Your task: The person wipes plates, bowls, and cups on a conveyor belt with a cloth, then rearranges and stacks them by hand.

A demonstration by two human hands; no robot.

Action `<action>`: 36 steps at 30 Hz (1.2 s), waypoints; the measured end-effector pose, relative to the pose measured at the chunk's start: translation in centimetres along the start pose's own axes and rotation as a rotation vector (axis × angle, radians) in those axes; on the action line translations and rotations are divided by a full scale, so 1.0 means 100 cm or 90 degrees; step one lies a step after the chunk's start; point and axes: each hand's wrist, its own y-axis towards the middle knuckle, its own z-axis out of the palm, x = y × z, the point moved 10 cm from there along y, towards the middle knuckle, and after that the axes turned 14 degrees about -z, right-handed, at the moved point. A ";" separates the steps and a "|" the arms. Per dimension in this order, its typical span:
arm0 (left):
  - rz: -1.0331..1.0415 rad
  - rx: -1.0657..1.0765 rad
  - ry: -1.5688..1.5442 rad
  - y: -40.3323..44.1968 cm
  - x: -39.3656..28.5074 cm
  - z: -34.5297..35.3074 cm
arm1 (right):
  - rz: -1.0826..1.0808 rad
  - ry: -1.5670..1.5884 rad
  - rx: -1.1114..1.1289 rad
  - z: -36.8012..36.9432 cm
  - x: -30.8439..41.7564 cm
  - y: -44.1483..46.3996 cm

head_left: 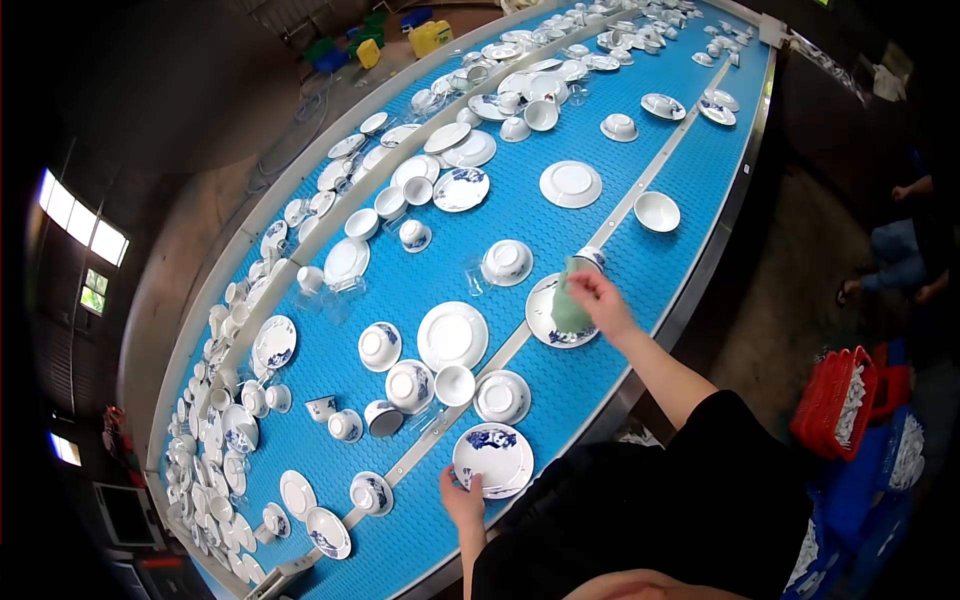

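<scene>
My left hand (464,497) grips the rim of a white plate with a dark blue floral pattern (500,462), at the near edge of the blue conveyor belt (540,420). Pinched in my right hand (597,297) is a light green cloth (572,305). That cloth hangs over another blue-patterned plate (543,318) and hides part of it. Just beyond the cloth a small blue-and-white piece (590,258) shows in part. Close to my left hand's plate sit an overturned bowl (502,397) and a cup-like white bowl (454,385).
Many white dishes lie along the belt, including an upturned plate (571,185) and a bowl (657,212). A metal divider strip (415,452) runs lengthwise. Red baskets (835,405) and blue crates (860,500) stand at right, and another person's hand (912,189) shows there.
</scene>
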 end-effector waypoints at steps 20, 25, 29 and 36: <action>0.042 0.017 0.166 -0.056 -0.139 0.126 | -0.137 -0.611 0.508 -0.062 -0.025 0.039; 0.191 0.026 0.288 -0.056 -0.203 0.199 | -0.117 -0.615 0.439 -0.134 -0.045 0.075; 0.310 -0.090 0.166 -0.045 -0.268 0.200 | -0.109 -0.657 0.355 -0.191 -0.040 0.098; 0.382 -0.231 0.251 -0.009 -0.361 0.260 | -0.080 -0.583 0.368 -0.239 -0.056 0.123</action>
